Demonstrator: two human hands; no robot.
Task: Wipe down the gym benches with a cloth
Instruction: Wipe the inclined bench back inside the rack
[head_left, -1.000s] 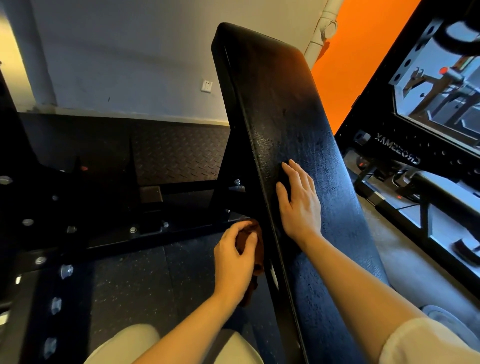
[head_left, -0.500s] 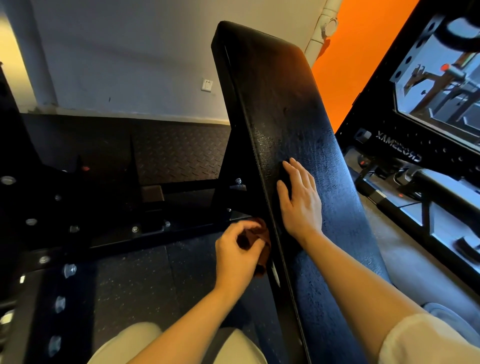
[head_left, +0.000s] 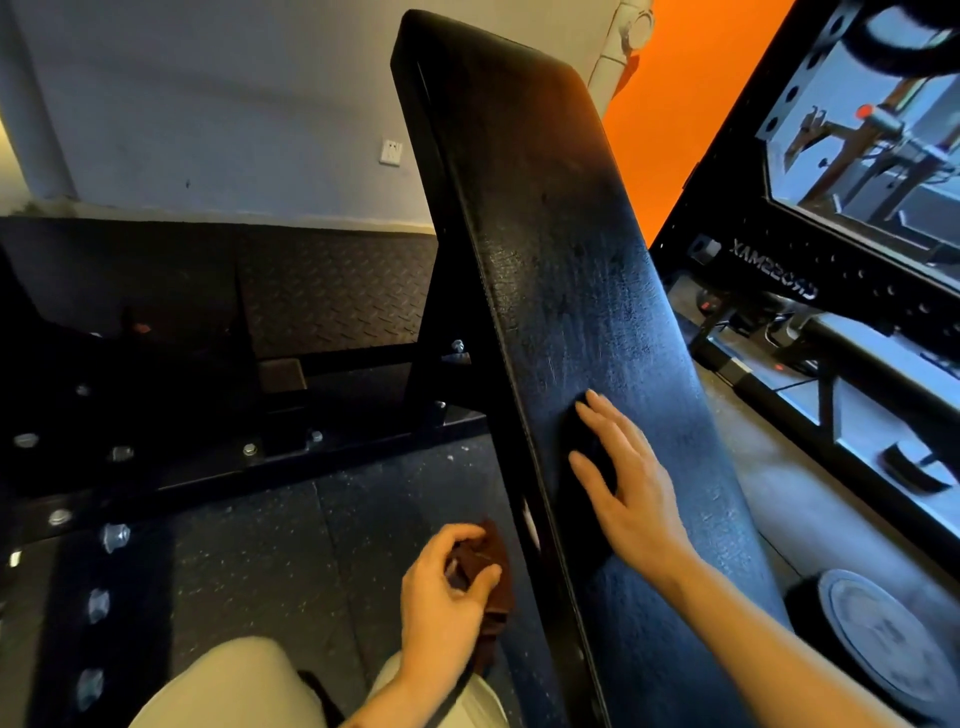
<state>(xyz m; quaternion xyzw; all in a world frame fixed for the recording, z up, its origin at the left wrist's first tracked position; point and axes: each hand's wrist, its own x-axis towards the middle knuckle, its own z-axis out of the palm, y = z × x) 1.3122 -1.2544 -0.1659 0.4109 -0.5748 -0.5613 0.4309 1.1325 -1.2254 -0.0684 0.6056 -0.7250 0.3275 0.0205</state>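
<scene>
A long black padded bench (head_left: 571, 234) slopes up and away through the middle of the view. My right hand (head_left: 631, 483) lies flat on its pad with straight fingers, near the left edge. My left hand (head_left: 447, 597) grips a dark brown cloth (head_left: 493, 566) beside the bench's left side, just off the pad and low in the view. Part of the cloth hangs below my fingers.
A black steel frame with bolts (head_left: 249, 449) crosses the rubber floor (head_left: 234, 545) to the left. A black rack (head_left: 779, 275) and a bar stand on the right, with a round weight plate (head_left: 883, 639) on the floor. My light trouser knee (head_left: 234, 686) shows at the bottom.
My left hand with the cloth has slid down along the bench's left side toward me. My right hand stays flat on the pad, and the view has tilted slightly.
</scene>
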